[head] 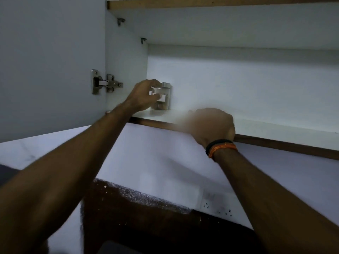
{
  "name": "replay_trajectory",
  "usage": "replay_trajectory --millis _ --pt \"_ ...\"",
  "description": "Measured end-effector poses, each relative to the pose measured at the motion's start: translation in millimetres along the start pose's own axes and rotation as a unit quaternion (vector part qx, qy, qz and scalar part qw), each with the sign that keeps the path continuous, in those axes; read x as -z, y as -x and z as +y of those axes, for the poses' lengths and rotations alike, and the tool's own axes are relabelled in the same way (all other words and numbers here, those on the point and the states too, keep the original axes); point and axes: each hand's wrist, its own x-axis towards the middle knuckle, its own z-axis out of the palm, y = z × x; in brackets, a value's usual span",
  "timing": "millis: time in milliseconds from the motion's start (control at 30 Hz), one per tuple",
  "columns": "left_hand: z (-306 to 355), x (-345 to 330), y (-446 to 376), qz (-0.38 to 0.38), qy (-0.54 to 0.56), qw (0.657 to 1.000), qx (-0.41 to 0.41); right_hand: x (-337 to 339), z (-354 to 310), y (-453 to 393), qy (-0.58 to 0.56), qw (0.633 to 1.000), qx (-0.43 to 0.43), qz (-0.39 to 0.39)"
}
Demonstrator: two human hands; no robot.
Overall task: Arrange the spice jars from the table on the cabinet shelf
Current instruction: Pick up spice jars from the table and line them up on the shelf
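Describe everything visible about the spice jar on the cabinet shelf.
The spice jar is a clear, glass-looking container with a silvery metal lid and a white label on its front. It stands upright on the white shelf, deep in the left back corner. Something brownish shows at its bottom. The left hand grips it, fingers curled over the lid and front.

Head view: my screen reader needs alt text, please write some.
A person's left hand grips a spice jar standing at the left end of a white cabinet shelf. The blurred right hand is at the shelf's front edge.
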Motion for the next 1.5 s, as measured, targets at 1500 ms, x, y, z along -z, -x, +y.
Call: replay_trajectory --millis 1500 --pt "53.2 -105.0 629.7 -0.344 0.103 0.862 0.358 50.7 -116.0 542.9 -0.288 0.726 -0.110 -0.615"
